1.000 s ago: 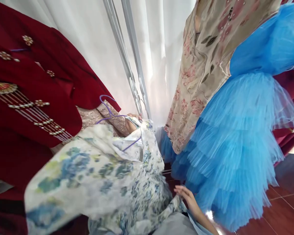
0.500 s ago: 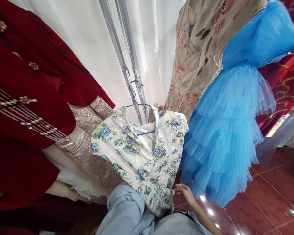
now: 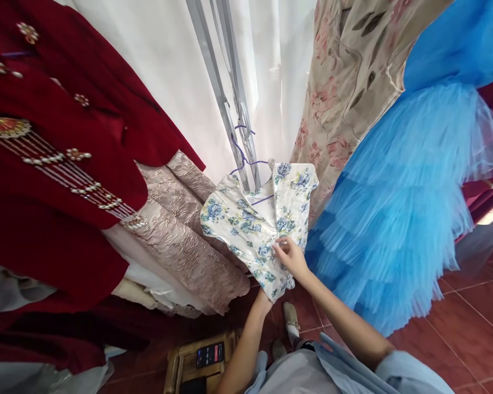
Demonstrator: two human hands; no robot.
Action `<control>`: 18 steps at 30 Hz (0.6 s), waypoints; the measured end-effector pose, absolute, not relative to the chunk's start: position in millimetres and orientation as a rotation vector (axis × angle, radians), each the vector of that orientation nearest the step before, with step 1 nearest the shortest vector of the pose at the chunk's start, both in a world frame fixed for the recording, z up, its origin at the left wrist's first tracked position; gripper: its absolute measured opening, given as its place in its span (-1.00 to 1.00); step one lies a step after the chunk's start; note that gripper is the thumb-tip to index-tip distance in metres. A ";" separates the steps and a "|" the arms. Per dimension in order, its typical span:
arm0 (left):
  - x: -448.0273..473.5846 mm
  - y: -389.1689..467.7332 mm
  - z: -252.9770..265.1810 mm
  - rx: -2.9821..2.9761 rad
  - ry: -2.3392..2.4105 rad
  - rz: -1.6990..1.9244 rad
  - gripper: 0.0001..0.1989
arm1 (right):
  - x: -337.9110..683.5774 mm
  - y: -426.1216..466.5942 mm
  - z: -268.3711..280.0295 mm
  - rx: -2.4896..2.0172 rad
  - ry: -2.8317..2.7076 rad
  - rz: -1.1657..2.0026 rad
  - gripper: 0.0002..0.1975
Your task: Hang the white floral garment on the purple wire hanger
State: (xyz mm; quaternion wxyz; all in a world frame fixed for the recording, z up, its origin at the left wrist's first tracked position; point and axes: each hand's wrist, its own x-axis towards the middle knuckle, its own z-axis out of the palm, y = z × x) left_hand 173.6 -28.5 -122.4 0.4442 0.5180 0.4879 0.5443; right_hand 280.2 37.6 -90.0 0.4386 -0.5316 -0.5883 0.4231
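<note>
A white blouse with blue flowers [image 3: 246, 224] hangs in front of me on a purple wire hanger [image 3: 244, 158], its neckline open in a V. My right hand [image 3: 290, 256] is at the middle of its front, thumb and forefinger pinched together at the lower end of the neck opening. Whatever small part lies between those fingertips is too small to make out. My left hand [image 3: 265, 300] reaches in under the blouse's hem. Only its wrist end shows; the cloth covers the fingers.
Grey metal rails [image 3: 213, 60] carry the hanger before a white curtain [image 3: 148, 65]. At left hang a dark red beaded garment [image 3: 107, 126] and a pink brocade one [image 3: 181, 235]. A beige floral dress [image 3: 328, 109] and a blue tulle dress [image 3: 398, 208] hang right. A phone [image 3: 209, 354] lies on a wooden stool [image 3: 176, 355].
My right hand has moved from beside the lower hem up to the blouse's front. Fingers at the neckline are gone from there, and my left arm has drawn back below the hem.
</note>
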 end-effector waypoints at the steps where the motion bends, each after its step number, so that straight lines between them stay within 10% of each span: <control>1: 172.5 -31.7 -133.7 1.103 1.127 1.311 -0.60 | 277.4 48.6 -81.0 -1.398 -1.503 0.935 -0.65; 7: 167.5 -36.2 -162.9 0.289 0.830 1.353 -0.25 | 275.8 85.9 -59.6 -1.600 -1.679 0.682 -0.78; 11: 165.4 -35.2 -168.6 0.364 0.983 1.446 -0.35 | 274.1 92.9 -59.0 -1.607 -1.768 0.657 -0.84; 18: 134.5 -38.4 -178.1 0.951 1.906 1.998 -0.46 | 268.2 74.4 -65.3 -1.214 -1.496 1.357 -0.71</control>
